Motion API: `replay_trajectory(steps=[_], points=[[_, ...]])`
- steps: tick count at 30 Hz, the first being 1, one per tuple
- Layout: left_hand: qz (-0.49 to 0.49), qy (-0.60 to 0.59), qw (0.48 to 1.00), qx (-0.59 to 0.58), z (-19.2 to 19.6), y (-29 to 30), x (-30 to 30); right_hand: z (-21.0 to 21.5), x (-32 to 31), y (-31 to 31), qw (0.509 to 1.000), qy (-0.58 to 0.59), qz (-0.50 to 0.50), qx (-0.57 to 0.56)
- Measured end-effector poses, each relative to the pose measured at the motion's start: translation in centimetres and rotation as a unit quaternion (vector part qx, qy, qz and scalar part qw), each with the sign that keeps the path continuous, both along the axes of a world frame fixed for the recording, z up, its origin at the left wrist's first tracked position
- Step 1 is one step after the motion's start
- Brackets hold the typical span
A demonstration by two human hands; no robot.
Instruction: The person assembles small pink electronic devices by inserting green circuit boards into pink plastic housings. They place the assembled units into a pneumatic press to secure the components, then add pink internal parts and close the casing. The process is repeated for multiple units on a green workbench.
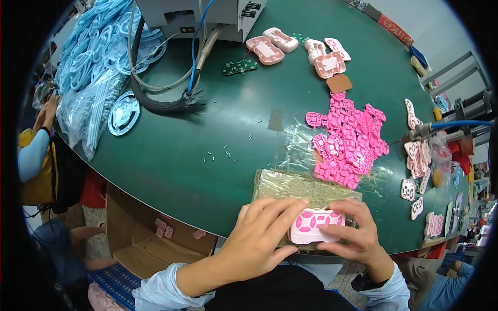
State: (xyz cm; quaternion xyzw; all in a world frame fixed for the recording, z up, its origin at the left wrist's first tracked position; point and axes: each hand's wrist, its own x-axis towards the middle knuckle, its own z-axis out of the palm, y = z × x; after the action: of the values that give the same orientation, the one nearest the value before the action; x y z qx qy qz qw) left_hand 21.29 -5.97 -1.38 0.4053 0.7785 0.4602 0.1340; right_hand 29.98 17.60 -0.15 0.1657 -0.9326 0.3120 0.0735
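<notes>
A white remote control casing (306, 240) with pink buttons lies on a block wrapped in clear, yellowish plastic (280, 181) at the table's near edge. My left hand (262, 230) holds the casing's left end, fingertips along its far edge and the thumb low on the near side. Round the right end is my right hand (358, 233), with a fingertip on the pink buttons and the thumb at the near edge. Just beyond the block is a pile of bright pink button pieces (350, 137). The casing's underside is hidden.
Several pale pink casing halves (265, 50) and a green circuit board (240, 67) lie farther back. A grey machine (197, 20) with cables stands at the far left, beside heaped light-blue parts (88, 57). Small metal pins are scattered mid-table. A tool (451, 127) juts in from the right.
</notes>
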Motion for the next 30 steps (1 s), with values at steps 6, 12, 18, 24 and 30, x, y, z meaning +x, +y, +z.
replay_trajectory(steps=[6, 12, 18, 24, 30], points=[[0.011, -0.007, 1.000, -0.001, -0.4, 0.4, -0.1, 0.5, -0.6, -0.2, 0.999, -0.013, 0.014, 0.036], [0.074, -0.226, 0.970, 0.047, 1.9, 0.1, -0.4, -0.3, -0.3, -0.5, 0.995, 0.071, 0.024, 0.067], [0.015, -0.568, 0.814, 0.122, 3.0, 0.9, 0.0, 2.1, -0.6, -1.2, 0.974, 0.206, 0.039, 0.090], [-0.009, -0.365, 0.915, 0.173, 2.8, 0.4, 1.9, 3.7, 1.3, -1.4, 0.896, -0.104, -0.068, -0.426], [-0.019, -0.470, 0.867, 0.165, 2.7, 1.1, 3.3, 2.2, 2.2, -2.0, 0.947, 0.000, -0.090, -0.308]])
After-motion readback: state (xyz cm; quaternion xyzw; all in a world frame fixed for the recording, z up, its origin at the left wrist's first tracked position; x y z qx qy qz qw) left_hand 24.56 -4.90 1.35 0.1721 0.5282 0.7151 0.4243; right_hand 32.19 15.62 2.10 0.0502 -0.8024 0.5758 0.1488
